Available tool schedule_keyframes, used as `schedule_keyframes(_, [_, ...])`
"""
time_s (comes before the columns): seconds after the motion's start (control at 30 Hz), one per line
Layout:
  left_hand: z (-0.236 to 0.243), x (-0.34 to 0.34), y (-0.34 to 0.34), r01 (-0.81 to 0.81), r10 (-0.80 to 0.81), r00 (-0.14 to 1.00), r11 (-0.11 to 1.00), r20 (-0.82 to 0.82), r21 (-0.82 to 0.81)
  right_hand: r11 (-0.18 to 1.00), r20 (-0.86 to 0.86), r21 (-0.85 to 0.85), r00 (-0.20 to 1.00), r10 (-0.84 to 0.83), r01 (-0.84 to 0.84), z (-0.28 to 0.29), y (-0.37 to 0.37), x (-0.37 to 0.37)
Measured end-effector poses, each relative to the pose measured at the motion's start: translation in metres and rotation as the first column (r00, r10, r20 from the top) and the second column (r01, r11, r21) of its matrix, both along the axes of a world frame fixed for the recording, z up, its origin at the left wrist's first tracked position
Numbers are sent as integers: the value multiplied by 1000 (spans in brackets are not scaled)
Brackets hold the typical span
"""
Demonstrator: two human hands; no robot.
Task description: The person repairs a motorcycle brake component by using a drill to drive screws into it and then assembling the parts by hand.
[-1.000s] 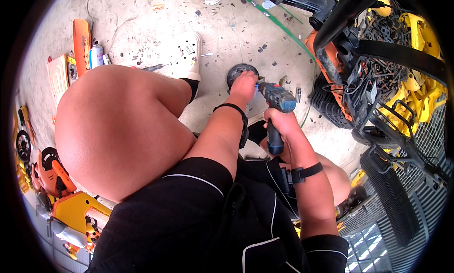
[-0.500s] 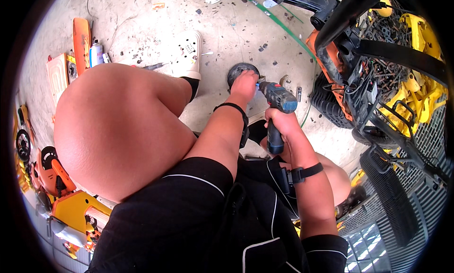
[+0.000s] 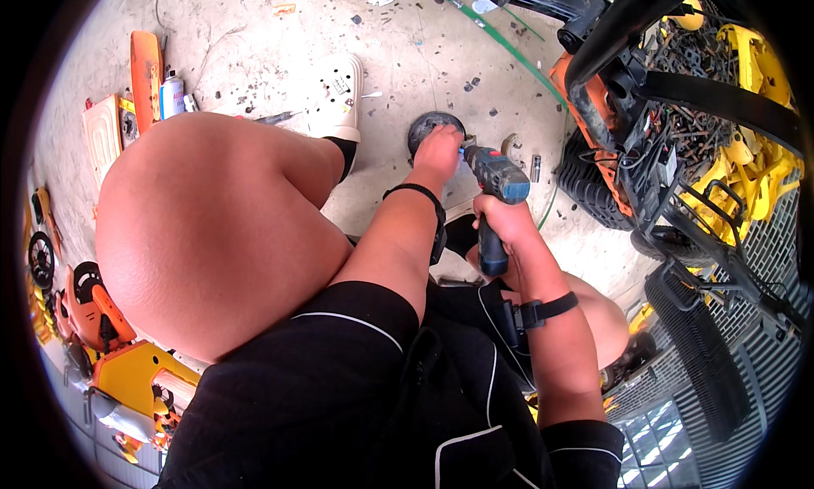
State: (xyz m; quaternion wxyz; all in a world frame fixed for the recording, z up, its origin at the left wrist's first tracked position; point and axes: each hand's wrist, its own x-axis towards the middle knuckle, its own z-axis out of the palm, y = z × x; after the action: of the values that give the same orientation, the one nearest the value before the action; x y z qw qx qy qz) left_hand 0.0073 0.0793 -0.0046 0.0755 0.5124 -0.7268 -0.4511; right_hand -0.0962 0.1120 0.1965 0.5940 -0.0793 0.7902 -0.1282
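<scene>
My right hand (image 3: pixel 504 219) is wrapped round the grip of a blue and black cordless drill (image 3: pixel 500 180), its nose tilted up and left toward my other hand. My left hand (image 3: pixel 439 154) has its fingers curled down at the edge of a round, dark, dish-like piece (image 3: pixel 426 130) on the floor. What those fingers hold is hidden. A small blue bit shows between the drill's nose and the left hand. Just right of the drill's nose lie a curved metal piece (image 3: pixel 510 143) and a small cylindrical metal part (image 3: pixel 536 168).
A black frame (image 3: pixel 610 74) and a heap of yellow and black parts (image 3: pixel 738 125) crowd the right side. A spray can (image 3: pixel 173 97) and an orange panel (image 3: pixel 146 74) stand at the left. Scraps dot the concrete floor (image 3: pixel 254 31). My white clog (image 3: pixel 335 95) is left of the dish-like piece.
The drill and my right hand have shifted very slightly left. My left hand and the dark round piece stay in the same place.
</scene>
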Motion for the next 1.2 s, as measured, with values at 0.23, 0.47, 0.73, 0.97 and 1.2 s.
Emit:
schedule_keyframes(0.23, [4,1,-1,-2,1,999,1000,-34,-23,1000,1,-2,1000,1,-1,1,0,1])
schedule_keyframes(0.47, [0,2,0,-6,5,999,999,-46,-31,998,4,61,1000,12,-12,-2,-3,-5])
schedule_keyframes(0.73, [2,2,0,-11,10,999,1000,-40,-17,998,-6,67,1000,21,-21,-2,-3,-4])
schedule_keyframes(0.97, [2,2,-1,2,-3,1000,1000,-31,-17,998,7,57,1000,10,-10,-3,1,-5])
schedule_keyframes(1.2, [2,1,-1,22,-21,1000,1000,-9,8,998,18,60,1000,-11,10,-2,0,-6])
